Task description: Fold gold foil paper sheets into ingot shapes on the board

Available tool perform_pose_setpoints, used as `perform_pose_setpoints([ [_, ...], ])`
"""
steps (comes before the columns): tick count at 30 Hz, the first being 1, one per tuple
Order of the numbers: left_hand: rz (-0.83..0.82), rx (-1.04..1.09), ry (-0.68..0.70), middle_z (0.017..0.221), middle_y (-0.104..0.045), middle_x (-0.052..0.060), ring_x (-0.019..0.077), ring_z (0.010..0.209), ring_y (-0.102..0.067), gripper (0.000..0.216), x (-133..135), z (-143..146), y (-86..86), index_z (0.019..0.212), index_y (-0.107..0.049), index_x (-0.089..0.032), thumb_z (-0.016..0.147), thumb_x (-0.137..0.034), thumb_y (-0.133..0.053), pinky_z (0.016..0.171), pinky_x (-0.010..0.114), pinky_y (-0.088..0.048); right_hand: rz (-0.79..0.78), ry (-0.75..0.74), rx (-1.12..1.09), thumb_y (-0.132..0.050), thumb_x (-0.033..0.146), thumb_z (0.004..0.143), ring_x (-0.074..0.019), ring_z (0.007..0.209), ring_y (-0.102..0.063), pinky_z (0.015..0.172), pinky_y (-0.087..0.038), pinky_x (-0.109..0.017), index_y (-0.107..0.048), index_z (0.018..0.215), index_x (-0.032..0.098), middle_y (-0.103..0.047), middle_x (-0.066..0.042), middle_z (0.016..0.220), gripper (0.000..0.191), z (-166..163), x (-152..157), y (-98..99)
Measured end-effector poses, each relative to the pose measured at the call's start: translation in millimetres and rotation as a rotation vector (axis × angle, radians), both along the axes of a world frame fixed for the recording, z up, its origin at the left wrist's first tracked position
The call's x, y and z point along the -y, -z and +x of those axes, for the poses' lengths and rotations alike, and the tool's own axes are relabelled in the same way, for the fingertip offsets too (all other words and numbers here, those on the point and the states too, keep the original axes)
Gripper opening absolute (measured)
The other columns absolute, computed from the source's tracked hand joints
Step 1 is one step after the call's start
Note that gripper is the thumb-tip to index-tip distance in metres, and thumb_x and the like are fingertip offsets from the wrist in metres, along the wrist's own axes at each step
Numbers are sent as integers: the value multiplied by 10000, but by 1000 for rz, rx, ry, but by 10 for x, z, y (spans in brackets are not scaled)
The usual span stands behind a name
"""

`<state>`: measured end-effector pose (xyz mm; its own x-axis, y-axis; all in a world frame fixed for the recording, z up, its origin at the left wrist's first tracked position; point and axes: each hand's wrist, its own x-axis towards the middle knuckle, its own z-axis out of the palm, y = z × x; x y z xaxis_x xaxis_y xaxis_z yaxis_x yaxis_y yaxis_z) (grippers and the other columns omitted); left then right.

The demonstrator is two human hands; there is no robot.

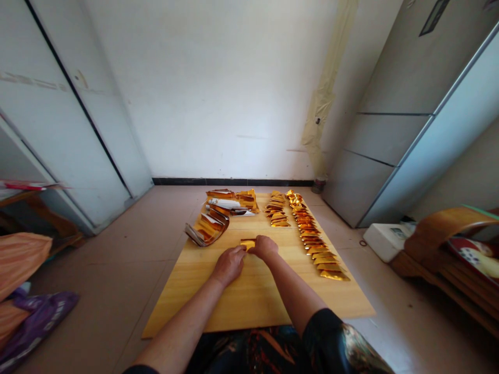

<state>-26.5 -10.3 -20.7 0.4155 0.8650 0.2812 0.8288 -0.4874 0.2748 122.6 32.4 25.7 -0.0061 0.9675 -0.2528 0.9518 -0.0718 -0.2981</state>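
Note:
Both my hands meet over the middle of a light wooden board [249, 296] lying on the floor. My left hand [229, 264] and my right hand [265, 247] are closed on one small piece of gold foil paper [247, 243], pinched between them just above the board. A curled stack of flat gold sheets [207, 228] lies just left of my hands. Two rows of folded gold pieces run away from me: a short row [276, 209] in the middle and a long row [315, 244] along the board's right side.
More gold sheets [234, 202] are piled at the board's far left. A white wall and grey doors [70, 140] stand behind and to the left. A refrigerator [393, 150], a white box [388, 240] and wooden furniture [448, 244] are on the right. Bags [27, 311] lie at the left.

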Motion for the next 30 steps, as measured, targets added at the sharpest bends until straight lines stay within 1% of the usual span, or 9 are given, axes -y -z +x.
perform_pose_setpoints([
  [4, 46, -19, 9, 1165, -646, 29, 170, 1005, -612, 358, -9, 0, 23, 995, -667, -203, 767, -37, -447, 933, 299, -478, -28, 11, -21, -736, 423, 618, -245, 1023, -619, 796, -482, -293, -634, 1084, 183, -657, -119, 1122, 534, 21, -44, 4],
  [6, 70, -26, 12, 1155, -653, 33, 178, 993, -619, 359, -13, -3, 35, 991, -668, -199, 757, -33, -452, 920, 312, -486, -39, 10, -34, -748, 378, 614, -235, 1009, -624, 776, -481, -271, -648, 1047, 187, -665, -108, 1104, 485, 53, -65, 8],
  [10, 96, -44, 22, 1146, -659, 38, 196, 970, -631, 328, -16, -11, 38, 950, -674, -198, 759, -42, -458, 883, 346, -496, -23, 2, -61, -740, 268, 616, -203, 915, -648, 698, -468, -222, -678, 928, 196, -699, -75, 979, 326, 138, -84, 44],
  [14, 100, -52, 28, 1146, -660, 43, 202, 964, -636, 306, -12, -21, 25, 930, -673, -199, 770, -52, -457, 861, 366, -493, 21, 8, -71, -702, 187, 616, -183, 812, -653, 635, -443, -203, -681, 874, 190, -707, -61, 868, 259, 210, -67, 87],
  [19, 92, -64, 32, 1170, -650, 40, 194, 986, -628, 307, -10, -25, 18, 944, -668, -204, 774, -60, -457, 858, 351, -477, 51, 38, -82, -680, 159, 613, -170, 736, -644, 595, -425, -201, -680, 836, 184, -706, -52, 805, 225, 317, -41, 87],
  [26, 61, -61, 23, 1194, -640, 35, 186, 1053, -601, 303, 5, -25, 4, 953, -657, -212, 780, -69, -454, 873, 349, -443, 45, 98, -140, -654, 104, 584, -150, 628, -616, 520, -371, -188, -661, 703, 166, -689, -47, 684, 135, 588, -61, 125],
  [28, 57, -59, 25, 1198, -637, 36, 187, 1057, -598, 301, 4, -25, 0, 952, -655, -211, 776, -69, -456, 867, 350, -435, 65, 114, -159, -635, 90, 586, -145, 620, -605, 513, -357, -186, -658, 685, 161, -683, -45, 671, 124, 645, -40, 128],
  [30, 52, -62, 27, 1186, -642, 40, 186, 1040, -603, 289, -3, -20, -12, 939, -655, -210, 776, -72, -461, 856, 348, -427, 118, 102, -227, -610, 91, 606, -136, 637, -598, 520, -355, -181, -659, 680, 158, -684, -39, 690, 111, 653, -3, 111],
])
